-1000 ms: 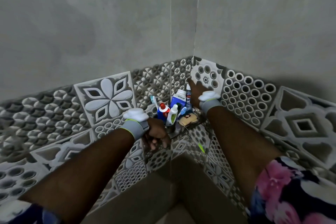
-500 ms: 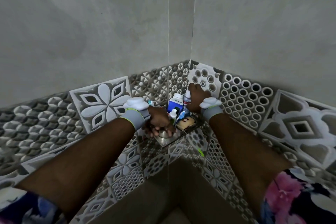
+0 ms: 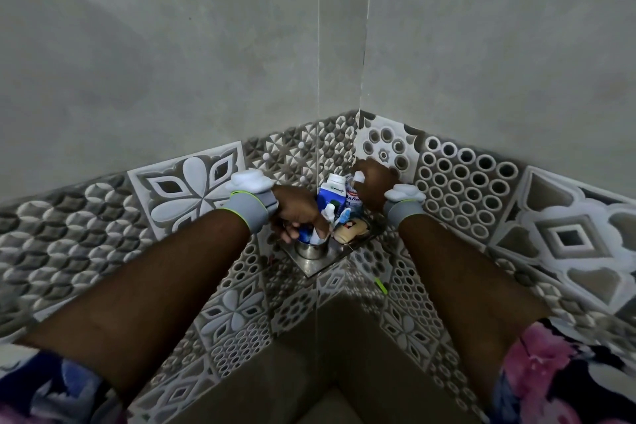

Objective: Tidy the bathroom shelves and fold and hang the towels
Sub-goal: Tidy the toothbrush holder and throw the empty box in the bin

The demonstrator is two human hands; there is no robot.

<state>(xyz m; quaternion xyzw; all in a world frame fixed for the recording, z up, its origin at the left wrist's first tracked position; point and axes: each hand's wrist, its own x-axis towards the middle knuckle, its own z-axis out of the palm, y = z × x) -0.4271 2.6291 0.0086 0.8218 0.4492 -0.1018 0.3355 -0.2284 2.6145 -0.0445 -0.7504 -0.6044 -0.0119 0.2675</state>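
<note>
A small steel corner shelf [image 3: 318, 267] is fixed where the two tiled walls meet. On it stand a steel cup [image 3: 311, 248], a blue and white carton [image 3: 331, 197], a small white bottle [image 3: 329, 211] and a beige soap bar [image 3: 351, 231]. My left hand [image 3: 296, 213] is curled over the cup's mouth and grips a blue and white tube [image 3: 307, 235] that sits in the cup. My right hand [image 3: 374, 182] reaches to the shelf's back corner and grips the top of a toothpaste tube [image 3: 353, 197]; its white cap shows between the fingers.
Patterned relief tiles [image 3: 192, 189] cover the lower walls, with plain grey wall [image 3: 206, 45] above. A small green object [image 3: 380, 284] sticks to the tiles below the shelf on the right. Both forearms wear grey wristbands.
The view has closed in on the shelf. My left hand rose from under the shelf's front to the cup's mouth. My right hand stayed at the back corner on the toothpaste tube.
</note>
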